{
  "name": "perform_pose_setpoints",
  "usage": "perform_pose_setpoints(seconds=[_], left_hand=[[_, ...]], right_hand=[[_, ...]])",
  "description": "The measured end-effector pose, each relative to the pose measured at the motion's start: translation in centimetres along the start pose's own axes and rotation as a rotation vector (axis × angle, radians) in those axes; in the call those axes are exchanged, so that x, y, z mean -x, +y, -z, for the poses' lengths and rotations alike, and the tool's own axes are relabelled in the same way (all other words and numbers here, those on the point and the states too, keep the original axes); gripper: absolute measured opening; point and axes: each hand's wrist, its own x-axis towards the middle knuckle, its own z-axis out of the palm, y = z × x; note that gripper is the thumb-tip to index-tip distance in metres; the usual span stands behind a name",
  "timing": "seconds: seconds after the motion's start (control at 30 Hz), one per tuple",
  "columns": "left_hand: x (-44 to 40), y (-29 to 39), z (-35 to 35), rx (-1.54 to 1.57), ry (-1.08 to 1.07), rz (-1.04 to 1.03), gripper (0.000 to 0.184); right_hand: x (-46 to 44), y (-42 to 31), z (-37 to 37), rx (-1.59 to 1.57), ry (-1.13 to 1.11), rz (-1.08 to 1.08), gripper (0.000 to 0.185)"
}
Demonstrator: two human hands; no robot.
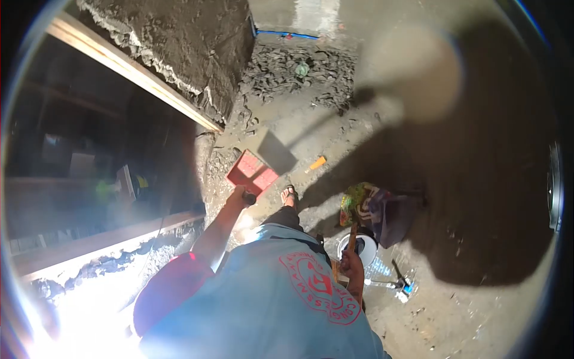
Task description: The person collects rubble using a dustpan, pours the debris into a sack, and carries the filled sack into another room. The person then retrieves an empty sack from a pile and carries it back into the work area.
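Observation:
My left hand [241,194] is closed around the dark end of a handle, above a red dustpan [246,170]. The pan is lit by the sun and its shadow falls on the floor beside it. Low at my right side, my right hand [351,263] is wrapped around a wooden handle [352,237]. What the far end of this handle belongs to cannot be made out. Just beyond it lies a crumpled colourful sack [365,206], and a white bucket [366,248] stands partly behind the hand. My sandalled foot [289,195] shows near the pan.
Broken rubble [302,72] lies ahead by a rough plastered wall [179,42]. A wooden frame [137,72] edges a dark opening on the left. An orange-handled tool [318,163] lies on the floor, and a blue-and-white object [405,288] rests at the right.

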Motion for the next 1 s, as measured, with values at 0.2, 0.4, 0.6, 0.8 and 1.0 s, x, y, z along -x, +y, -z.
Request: perform_pose_setpoints(seconds=[0.2,0.4,0.6,0.8,1.0], left_hand=[[2.1,1.5,6.2,0.509,0.046,-0.078,0.012],[0.5,1.1,11.0,0.83,0.121,-0.1,0.007],[-5.2,6.1,11.1,0.81,0.293,-0.117,0.012],[-20.7,9.7,15.6,1.397,0.515,-0.088,0.013],[-31.6,16.5,16.7,0.942,0.289,-0.153,0.013]], right_hand=[[-1.7,-8.2,-2.5,-0.042,-0.104,0.094,0.016],[-5.1,-13.4,-4.4,-0.007,0.05,0.035,0.019],[-8.7,-19.0,-6.0,-0.022,-0.01,-0.268,0.025],[-14.3,-30.9,-10.1,0.137,0.112,-0.331,0.024],[-19.3,-42.0,-12.4,0.379,0.348,-0.429,0.024]])
